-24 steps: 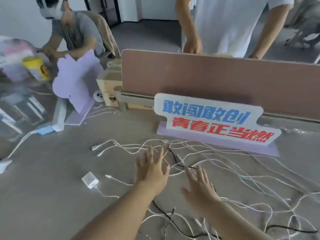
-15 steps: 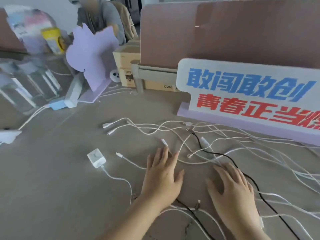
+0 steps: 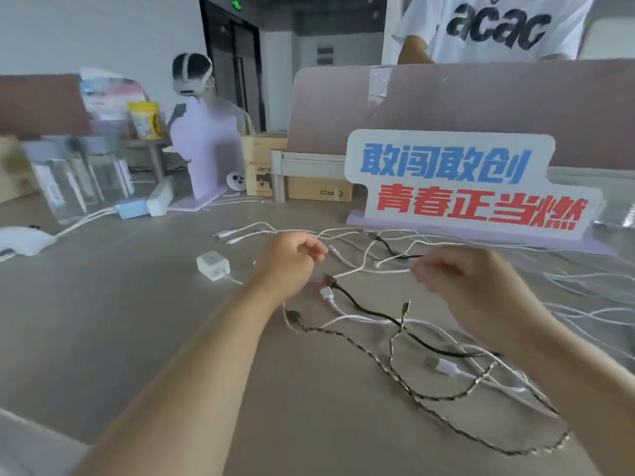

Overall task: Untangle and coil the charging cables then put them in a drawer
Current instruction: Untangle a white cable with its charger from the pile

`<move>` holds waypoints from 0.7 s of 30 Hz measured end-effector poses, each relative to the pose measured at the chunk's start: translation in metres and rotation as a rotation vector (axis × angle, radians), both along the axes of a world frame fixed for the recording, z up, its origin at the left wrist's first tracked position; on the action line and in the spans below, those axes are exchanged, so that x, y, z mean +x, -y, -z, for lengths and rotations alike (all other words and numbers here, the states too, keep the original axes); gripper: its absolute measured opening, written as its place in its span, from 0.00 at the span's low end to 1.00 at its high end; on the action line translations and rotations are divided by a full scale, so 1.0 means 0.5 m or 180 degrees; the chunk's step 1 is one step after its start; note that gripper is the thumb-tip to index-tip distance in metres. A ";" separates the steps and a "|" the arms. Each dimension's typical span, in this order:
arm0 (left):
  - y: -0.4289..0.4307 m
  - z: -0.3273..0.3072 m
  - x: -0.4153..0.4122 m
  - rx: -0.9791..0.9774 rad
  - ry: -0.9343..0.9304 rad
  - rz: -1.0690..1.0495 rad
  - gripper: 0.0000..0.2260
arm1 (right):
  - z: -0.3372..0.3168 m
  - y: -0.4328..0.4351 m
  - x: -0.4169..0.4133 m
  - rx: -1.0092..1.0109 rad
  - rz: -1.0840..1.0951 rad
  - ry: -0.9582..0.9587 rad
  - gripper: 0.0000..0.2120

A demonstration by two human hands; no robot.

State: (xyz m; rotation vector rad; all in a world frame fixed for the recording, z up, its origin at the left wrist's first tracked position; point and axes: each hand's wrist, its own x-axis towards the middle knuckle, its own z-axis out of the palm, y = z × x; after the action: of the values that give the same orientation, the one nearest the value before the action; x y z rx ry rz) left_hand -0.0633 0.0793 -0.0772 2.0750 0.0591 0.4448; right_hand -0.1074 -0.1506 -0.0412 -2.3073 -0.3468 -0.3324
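Head view: our right hand (image 3: 457, 276) pinched a white cable (image 3: 395, 270) over the table (image 3: 120, 321); our left hand (image 3: 292, 259) was curled, but what it held we could not tell.

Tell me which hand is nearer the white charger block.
Left. The left hand is just right of the white charger block; the right hand, pinching a white cable, is farther right.

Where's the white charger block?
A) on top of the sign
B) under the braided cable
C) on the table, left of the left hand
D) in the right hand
C: the white charger block lies on the table, out to the left of the left hand, with neither hand touching it. The right hand pinches a white cable instead.
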 end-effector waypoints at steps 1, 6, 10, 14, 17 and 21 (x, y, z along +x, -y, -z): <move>-0.004 0.005 -0.004 -0.0071 -0.0160 0.0025 0.21 | 0.012 -0.024 -0.018 -0.0107 -0.0124 -0.0141 0.08; -0.001 0.030 0.006 -0.1192 -0.0284 0.0075 0.19 | 0.088 -0.116 -0.013 -0.1075 -0.0857 -0.0321 0.13; -0.012 0.030 0.022 -0.2015 -0.0130 0.0153 0.19 | 0.102 -0.094 0.052 -0.1076 -0.0475 -0.0085 0.06; -0.028 0.032 0.034 -0.2553 -0.0250 0.0530 0.18 | 0.098 -0.021 0.115 -0.1154 0.0423 -0.0126 0.09; -0.035 0.034 0.038 -0.2171 -0.0234 0.0810 0.18 | 0.099 0.002 0.134 -0.0791 0.0922 -0.0123 0.09; -0.029 0.040 0.021 -0.0315 -0.0493 0.1163 0.13 | 0.098 0.001 0.117 -0.0489 0.0900 -0.0166 0.16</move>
State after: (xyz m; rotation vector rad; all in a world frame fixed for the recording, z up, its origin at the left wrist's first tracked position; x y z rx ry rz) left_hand -0.0527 0.0939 -0.0973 1.9644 -0.2000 0.0563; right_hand -0.0490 -0.1509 -0.0902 -2.5151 -0.0185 -0.3957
